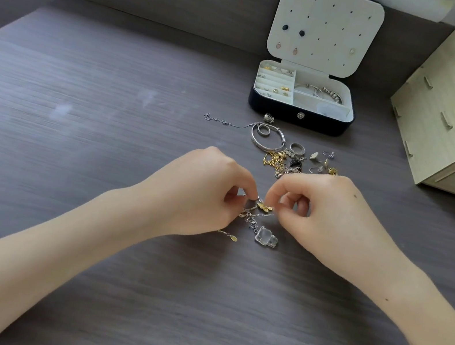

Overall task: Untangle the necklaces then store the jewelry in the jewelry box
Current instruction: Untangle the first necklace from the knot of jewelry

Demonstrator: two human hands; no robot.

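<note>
The left hand (201,192) is pinching one side of the tangled necklaces (255,213) with curled fingers. The right hand (330,218) is pinching the other side. They are holding the knot low over the tabletop (107,120), in front of the open jewelry box (276,111) and well apart from it. A clear pendant (266,236) is dangling from the tangle. A pile of loose jewelry (286,158) is lying near the box's front wall, between it and the hands.
</note>
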